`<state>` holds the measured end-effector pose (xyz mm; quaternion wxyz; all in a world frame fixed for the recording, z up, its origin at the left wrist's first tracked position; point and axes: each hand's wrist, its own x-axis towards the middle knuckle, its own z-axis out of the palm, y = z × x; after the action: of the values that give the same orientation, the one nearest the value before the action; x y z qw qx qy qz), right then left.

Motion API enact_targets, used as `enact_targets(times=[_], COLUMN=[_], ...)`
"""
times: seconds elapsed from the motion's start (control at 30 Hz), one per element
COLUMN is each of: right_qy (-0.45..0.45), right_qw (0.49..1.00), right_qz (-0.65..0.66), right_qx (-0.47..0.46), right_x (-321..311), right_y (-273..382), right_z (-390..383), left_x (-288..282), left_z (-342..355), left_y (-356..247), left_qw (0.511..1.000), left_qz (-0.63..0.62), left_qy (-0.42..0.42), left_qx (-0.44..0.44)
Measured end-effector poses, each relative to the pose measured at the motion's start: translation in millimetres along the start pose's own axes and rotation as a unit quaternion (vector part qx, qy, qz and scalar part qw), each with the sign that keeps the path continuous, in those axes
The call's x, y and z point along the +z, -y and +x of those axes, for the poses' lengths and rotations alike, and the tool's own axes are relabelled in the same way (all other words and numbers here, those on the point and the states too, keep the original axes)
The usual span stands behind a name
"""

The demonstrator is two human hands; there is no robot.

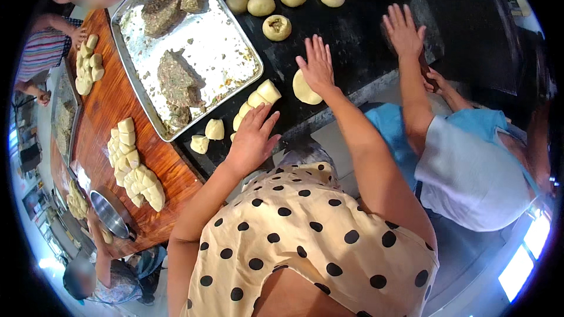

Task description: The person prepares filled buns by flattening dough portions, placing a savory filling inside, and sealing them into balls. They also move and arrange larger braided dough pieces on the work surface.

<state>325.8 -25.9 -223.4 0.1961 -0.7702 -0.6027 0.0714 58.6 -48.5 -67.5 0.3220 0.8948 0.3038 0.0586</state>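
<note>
Black worktop, the largest surface beside me: a co-worker's hand reaches over it near mine, and a knock between our arms could push soft dough out of shape. Large metal tray: it holds mounds of greyish-brown mixture and scattered scraps; crumbs carried over its rim could catch in the dough. Narrower tray, far left on the wooden table: it bears a similar mixture. Steel bowl, on the same table: its inner wall shows, but I cannot make out what, if anything, lies at its bottom. Left hand: fingers extended over the dough row, clamped on nothing; too much weight here may squash the cut pieces together. Right hand: flat, fingers a little apart, gripping nothing. Dough disc: it lies on the black worktop just right of the row, partly covered by my right hand (whether I am pressing, I cannot tell); uneven pressure could leave one edge thin. Dough rounds, beyond: the nearest gapes at its top, so a loose pleat might leak. Loose dough pieces, smallest: two, beside the large tray, where a shifted rim could crush them.
</note>
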Motion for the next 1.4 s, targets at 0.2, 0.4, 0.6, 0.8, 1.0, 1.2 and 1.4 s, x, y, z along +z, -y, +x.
enact_targets(times=[0.2, 0.4, 0.6, 0.8, 1.0, 1.2, 1.4], right_qy=[-0.05, 0.136, 0.23, 0.35, 0.227, 0.198, 0.404], right_qw=[0.981, 0.97, 0.954, 0.821, 0.876, 0.918, 0.861], right_qz=[0.115, 0.132, 0.173, 0.442, 0.423, 0.145, -0.074], right_qx=[0.15, 0.149, 0.089, 0.083, -0.053, -0.311, -0.301], right_x=[-14, -19, -96, -173, -115, 46, 104], right_y=[-25, -29, 35, 159, 242, 315, 370], right_z=[-57, -49, -44, -22, 46, 148, 190], left_x=[3, -7, -9, -35, -56, -46, -39], left_z=[-21, -20, -27, -38, -82, -150, -183], left_y=[10, 9, 22, 51, 83, 103, 108], left_qw=[0.995, 0.99, 0.964, 0.64, 0.361, 0.332, 0.356], left_qz=[-0.04, -0.074, -0.199, -0.73, -0.915, -0.878, -0.84], left_qy=[-0.043, -0.063, -0.144, -0.103, -0.132, -0.254, -0.321], left_qx=[-0.082, -0.101, -0.098, -0.216, -0.124, -0.232, -0.256])
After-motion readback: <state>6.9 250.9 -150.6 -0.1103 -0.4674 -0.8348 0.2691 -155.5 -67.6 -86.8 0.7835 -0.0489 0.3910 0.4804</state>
